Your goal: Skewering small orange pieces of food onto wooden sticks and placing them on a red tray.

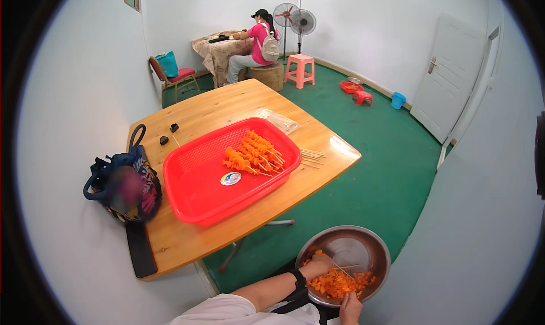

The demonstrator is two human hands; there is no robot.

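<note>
A steel bowl [381, 247] with loose orange food pieces [335, 284] stands at the lower right, close to my body. My left hand [319, 265] reaches into it from the left, its fingers curled down among the pieces; what they grip is hidden. Thin wooden skewers [351, 266] lie across the pieces beside that hand. At the near rim my right hand [351, 308] is closed, fingertips together over the pieces; I cannot make out what it holds. On the table, a red plastic basket [198, 197] holds several finished orange skewers [255, 153].
The wooden table [227, 242] carries a dark patterned handbag [128, 183], a clear pack of sticks [277, 120], loose skewers [312, 157] and small black objects [164, 140]. Farther back, a person in pink [262, 44] sits at a cloth-covered table near fans [304, 23] and a pink stool [300, 69].
</note>
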